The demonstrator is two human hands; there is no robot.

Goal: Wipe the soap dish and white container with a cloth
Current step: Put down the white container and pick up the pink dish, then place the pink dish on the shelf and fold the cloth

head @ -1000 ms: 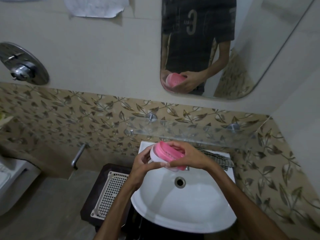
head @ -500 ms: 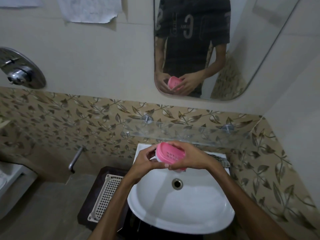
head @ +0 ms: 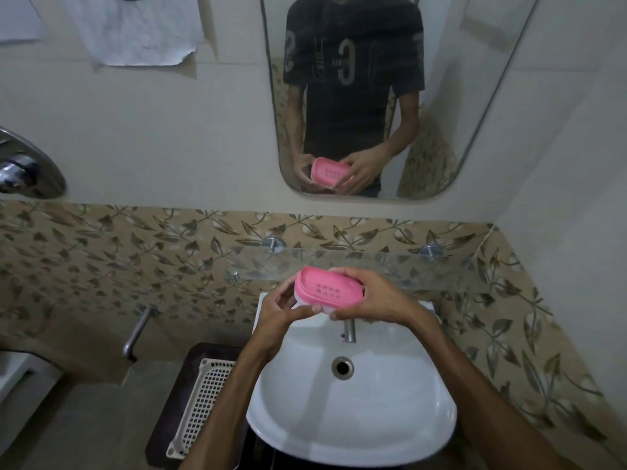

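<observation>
so, head view, only one we've got. we hold the soap dish w/ both hands at frame centre, above the back edge of the white sink and just in front of the glass shelf. dish is pink on top w/ two short rows of drain holes, a white lower part showing under its left and bottom edge; it's tilted, top face turned toward us. our left hand comes up from lower centre and grips the dish's left end, fingers curled round the back, thumb pressed along the lower front edge. our right hand wraps the right end, fingers pressed together over the far rim, thumb tucked under the bottom edge. can't tell if a cloth is in either hand.

below the dish the tap sticks up at the sink's back, drain mid-basin. lower left of frame: a white perforated basket on a dark stand. upper centre: mirror reflecting the person's torso, both hands and the pink dish. paper sheet is stuck on the wall upper left, chrome wall fitting at the left edge.
</observation>
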